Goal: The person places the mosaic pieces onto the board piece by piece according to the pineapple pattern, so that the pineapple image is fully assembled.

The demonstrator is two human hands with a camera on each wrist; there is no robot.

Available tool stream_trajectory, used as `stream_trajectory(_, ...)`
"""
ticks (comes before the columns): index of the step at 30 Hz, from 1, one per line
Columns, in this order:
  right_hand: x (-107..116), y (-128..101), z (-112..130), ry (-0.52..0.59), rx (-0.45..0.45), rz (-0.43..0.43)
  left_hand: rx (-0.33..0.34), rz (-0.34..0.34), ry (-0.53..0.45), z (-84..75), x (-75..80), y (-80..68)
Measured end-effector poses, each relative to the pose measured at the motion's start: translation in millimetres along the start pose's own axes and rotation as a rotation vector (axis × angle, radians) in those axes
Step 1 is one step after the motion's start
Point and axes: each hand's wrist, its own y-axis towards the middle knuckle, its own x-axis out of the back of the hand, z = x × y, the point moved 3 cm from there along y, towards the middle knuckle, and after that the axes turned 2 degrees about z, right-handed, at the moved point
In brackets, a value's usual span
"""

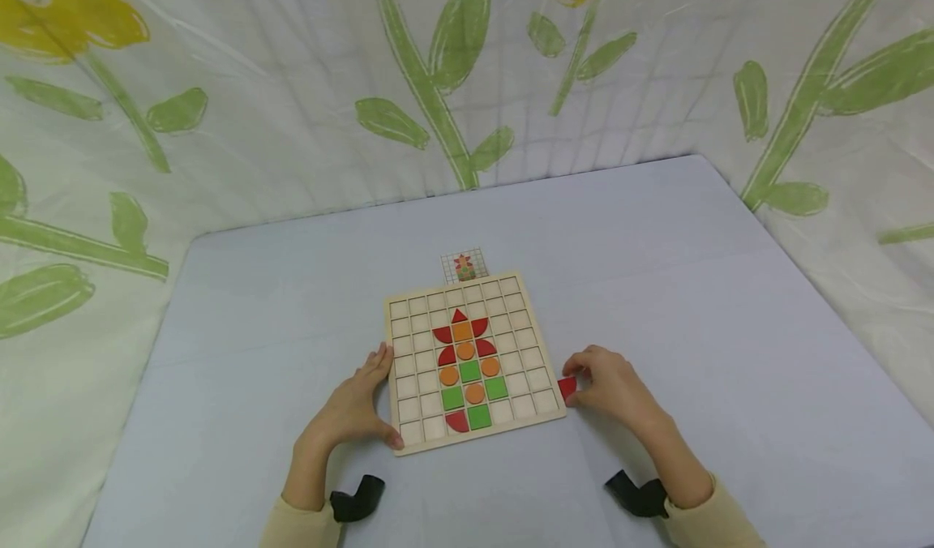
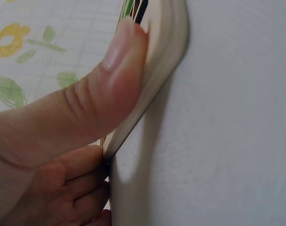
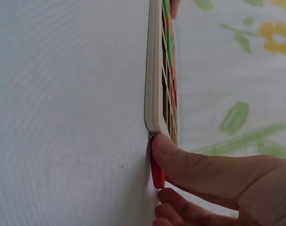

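A pale wooden grid board [image 1: 518, 379] lies flat, with red, orange and green pieces in its middle squares. My left hand [image 1: 353, 408] rests along the board's left edge, fingers extended and thumb at the near corner. Its thumb [image 2: 119, 70] touches the board's rim in the left wrist view. Just off the board's near right corner, my right hand [image 1: 609, 382] pinches a red piece [image 1: 567, 387] between thumb and fingers. Seen from the right wrist, that red piece [image 3: 157, 172] is edge-on, partly hidden by the thumb, and its full outline cannot be told.
A small pattern card [image 1: 464, 265] with a coloured figure on a grid lies at the board's far edge. The pale table [image 1: 700, 288] extends around the board. Flower-printed fabric [image 1: 292, 110] hangs behind. Black straps [image 1: 357, 499] sit by both wrists.
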Motion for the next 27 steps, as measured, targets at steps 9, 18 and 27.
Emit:
stream_trajectory(9, -0.4, -1.6, 0.5, 0.008, 0.023, -0.014, 0.005, -0.002, 0.001, 1.7, -1.2, 0.8)
stream_trajectory(18, 0.4, -0.9, -0.4, -0.002, 0.024, -0.022, -0.001, -0.006, 0.008, -0.1, -0.7, 0.1)
stream_trajectory(27, 2.5, 0.2, 0.3, 0.009, 0.029, -0.063, -0.003, -0.009, 0.015, -1.4, 0.2, -1.0)
